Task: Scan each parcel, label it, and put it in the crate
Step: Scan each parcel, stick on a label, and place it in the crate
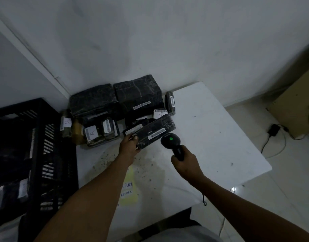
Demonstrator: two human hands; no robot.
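My left hand (129, 145) grips the near end of a long black-wrapped parcel (155, 130) with a white barcode strip, held tilted just above the white table (211, 137). My right hand (184, 163) holds the handle of a black barcode scanner (171, 139); its head, with a green light lit, sits right beside the parcel's barcode. A heap of black-wrapped parcels (115, 105), some with white labels marked A or B, lies at the table's far left corner. The black slatted crate (36, 154) stands left of the table with some parcels inside.
Yellow sheets with white "RETURN" labels (127, 187) lie on the table near me. A cardboard box (297, 105) and a black adapter with cable (273, 131) sit on the floor at the right. White walls close the far side.
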